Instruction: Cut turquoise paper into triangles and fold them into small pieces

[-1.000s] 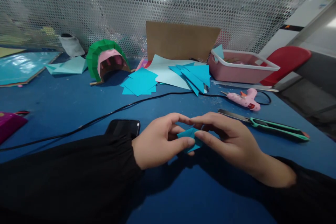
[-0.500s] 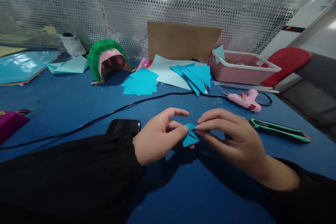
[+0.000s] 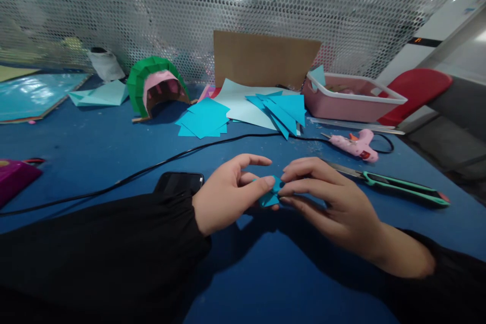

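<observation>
A small folded piece of turquoise paper (image 3: 270, 196) is held just above the blue table (image 3: 94, 157), between both hands. My left hand (image 3: 228, 195) pinches its left side with thumb and fingers, the forefinger stretched out above. My right hand (image 3: 330, 197) pinches the right side with its fingertips. Both sleeves are black. Most of the paper is hidden by the fingers.
A black phone (image 3: 178, 182) lies by my left wrist, with a black cable (image 3: 152, 167) running across the table. Green-handled scissors (image 3: 395, 187) and a pink glue gun (image 3: 355, 144) lie to the right. Behind are turquoise paper squares (image 3: 205, 117), a green-and-pink paper model (image 3: 154, 86), a cardboard sheet (image 3: 264, 58) and a pink tray (image 3: 349, 96).
The hands have drawn slightly closer together and lifted a little; the paper piece is now folded smaller and more covered by the fingertips.
</observation>
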The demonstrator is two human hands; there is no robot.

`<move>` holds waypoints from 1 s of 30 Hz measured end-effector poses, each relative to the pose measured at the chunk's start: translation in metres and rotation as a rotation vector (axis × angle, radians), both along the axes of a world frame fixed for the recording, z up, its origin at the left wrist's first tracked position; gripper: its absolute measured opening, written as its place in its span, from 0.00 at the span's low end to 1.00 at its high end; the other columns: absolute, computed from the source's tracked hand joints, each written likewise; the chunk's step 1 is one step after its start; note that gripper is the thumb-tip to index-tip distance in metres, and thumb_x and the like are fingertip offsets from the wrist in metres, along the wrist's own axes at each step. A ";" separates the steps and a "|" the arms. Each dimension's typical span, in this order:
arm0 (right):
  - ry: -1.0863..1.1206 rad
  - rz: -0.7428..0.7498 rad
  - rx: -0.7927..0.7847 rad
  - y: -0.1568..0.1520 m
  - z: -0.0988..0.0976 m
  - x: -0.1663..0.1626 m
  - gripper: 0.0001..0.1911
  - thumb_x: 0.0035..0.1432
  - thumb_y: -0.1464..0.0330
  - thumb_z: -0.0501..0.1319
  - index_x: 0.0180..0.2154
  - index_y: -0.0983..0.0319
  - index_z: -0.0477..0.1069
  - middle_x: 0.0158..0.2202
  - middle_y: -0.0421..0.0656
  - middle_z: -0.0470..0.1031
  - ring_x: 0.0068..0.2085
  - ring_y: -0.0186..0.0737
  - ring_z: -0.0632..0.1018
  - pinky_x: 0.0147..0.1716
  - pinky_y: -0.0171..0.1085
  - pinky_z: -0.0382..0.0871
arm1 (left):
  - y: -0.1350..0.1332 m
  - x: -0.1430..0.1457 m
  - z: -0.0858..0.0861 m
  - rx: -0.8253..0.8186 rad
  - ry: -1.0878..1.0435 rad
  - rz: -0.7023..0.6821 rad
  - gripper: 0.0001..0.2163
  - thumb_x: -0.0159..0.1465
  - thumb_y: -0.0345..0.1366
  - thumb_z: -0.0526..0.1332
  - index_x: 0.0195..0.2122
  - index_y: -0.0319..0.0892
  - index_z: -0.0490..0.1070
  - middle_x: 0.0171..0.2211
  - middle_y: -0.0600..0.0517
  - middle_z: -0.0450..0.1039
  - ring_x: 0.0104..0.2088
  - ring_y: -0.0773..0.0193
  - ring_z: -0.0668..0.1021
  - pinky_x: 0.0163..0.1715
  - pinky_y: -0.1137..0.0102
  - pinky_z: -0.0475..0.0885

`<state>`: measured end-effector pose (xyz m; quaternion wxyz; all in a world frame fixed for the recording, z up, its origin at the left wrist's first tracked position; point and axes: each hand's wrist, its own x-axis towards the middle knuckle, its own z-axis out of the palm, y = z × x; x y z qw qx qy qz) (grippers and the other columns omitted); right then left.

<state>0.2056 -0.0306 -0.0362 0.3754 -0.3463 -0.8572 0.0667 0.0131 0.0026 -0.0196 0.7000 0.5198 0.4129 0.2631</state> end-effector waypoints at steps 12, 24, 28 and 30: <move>-0.001 0.012 -0.007 -0.003 0.005 -0.001 0.07 0.56 0.76 0.60 0.34 0.59 0.73 0.37 0.46 0.72 0.42 0.43 0.74 0.41 0.43 0.72 | 0.000 0.001 0.001 0.048 0.019 -0.036 0.19 0.58 0.25 0.62 0.50 0.37 0.62 0.22 0.57 0.73 0.25 0.69 0.77 0.30 0.73 0.73; 0.111 -0.029 -0.259 -0.001 0.002 -0.004 0.02 0.57 0.73 0.60 0.32 0.60 0.69 0.28 0.42 0.72 0.30 0.36 0.73 0.30 0.36 0.70 | -0.006 -0.006 -0.006 0.404 0.073 -0.113 0.19 0.58 0.30 0.62 0.51 0.42 0.63 0.23 0.58 0.68 0.21 0.73 0.69 0.22 0.77 0.65; 0.087 -0.001 -0.262 -0.002 0.004 -0.005 0.04 0.56 0.75 0.59 0.30 0.61 0.69 0.27 0.42 0.72 0.29 0.36 0.73 0.29 0.35 0.69 | -0.007 -0.005 -0.004 0.427 0.102 -0.121 0.21 0.57 0.29 0.62 0.52 0.43 0.62 0.23 0.57 0.70 0.21 0.71 0.70 0.21 0.77 0.65; 0.075 0.001 -0.267 -0.002 0.004 -0.005 0.05 0.55 0.75 0.59 0.30 0.61 0.69 0.26 0.42 0.72 0.28 0.36 0.73 0.28 0.34 0.69 | -0.008 -0.005 -0.004 0.440 0.123 -0.108 0.22 0.57 0.29 0.62 0.53 0.43 0.61 0.22 0.58 0.69 0.21 0.71 0.70 0.21 0.77 0.64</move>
